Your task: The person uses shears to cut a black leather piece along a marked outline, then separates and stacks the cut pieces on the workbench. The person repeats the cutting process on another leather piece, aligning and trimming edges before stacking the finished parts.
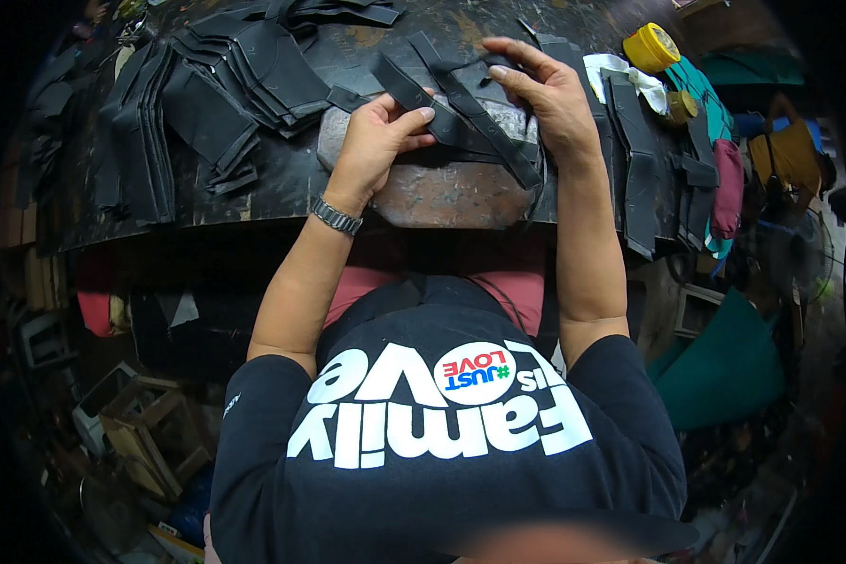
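Observation:
My left hand (383,139) is closed on a black strip piece (406,92) of flat, leather-like material, with the thumb on top. Another long black strip (484,122) crosses it at a slant, its lower end near the slab's right side. At the far right of the work spot, my right hand (550,94) pinches a thin dark end of the black material between thumb and fingers. Beneath both hands lies a worn, brownish slab (451,195) at the table's near edge. How the strips join is hidden by overlap.
Stacks of black cut pieces (244,75) spread over the dark table (348,38) on the left. More black pieces (637,160) hang over the edge at right, near a white cloth (616,70), a yellow tub (650,47) and a small yellowish jar (681,108). A wooden stool (155,432) stands lower left.

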`<state>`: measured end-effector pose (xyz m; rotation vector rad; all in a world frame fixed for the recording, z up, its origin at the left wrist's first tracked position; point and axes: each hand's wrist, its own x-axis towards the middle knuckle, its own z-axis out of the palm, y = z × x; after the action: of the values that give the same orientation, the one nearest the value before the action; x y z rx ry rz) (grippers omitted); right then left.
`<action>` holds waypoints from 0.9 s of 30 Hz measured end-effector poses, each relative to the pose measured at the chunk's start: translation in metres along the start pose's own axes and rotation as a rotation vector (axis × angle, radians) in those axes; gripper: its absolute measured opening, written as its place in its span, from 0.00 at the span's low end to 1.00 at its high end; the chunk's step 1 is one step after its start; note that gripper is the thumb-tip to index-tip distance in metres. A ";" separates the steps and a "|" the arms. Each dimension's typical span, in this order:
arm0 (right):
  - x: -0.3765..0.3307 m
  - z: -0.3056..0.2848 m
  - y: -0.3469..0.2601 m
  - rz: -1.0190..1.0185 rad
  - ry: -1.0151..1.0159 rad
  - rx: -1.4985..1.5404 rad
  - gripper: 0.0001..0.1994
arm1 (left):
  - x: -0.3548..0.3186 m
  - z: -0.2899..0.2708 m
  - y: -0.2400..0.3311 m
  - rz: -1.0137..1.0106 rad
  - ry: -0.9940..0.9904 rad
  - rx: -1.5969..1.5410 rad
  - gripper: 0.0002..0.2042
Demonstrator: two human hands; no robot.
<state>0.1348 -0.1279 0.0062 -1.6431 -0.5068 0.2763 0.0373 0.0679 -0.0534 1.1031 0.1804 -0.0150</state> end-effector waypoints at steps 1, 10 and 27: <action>-0.003 0.004 -0.006 -0.059 -0.073 0.076 0.16 | 0.001 -0.001 -0.001 -0.003 0.001 -0.009 0.13; -0.037 0.045 0.014 0.043 -0.096 0.025 0.16 | 0.001 -0.005 -0.003 -0.006 -0.054 -0.094 0.08; -0.054 0.059 0.020 -0.305 0.085 -0.565 0.21 | -0.005 -0.002 -0.010 0.086 -0.111 -0.075 0.11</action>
<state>0.0637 -0.1039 -0.0276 -2.0750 -0.8104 -0.1820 0.0310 0.0650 -0.0620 1.0316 0.0340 0.0074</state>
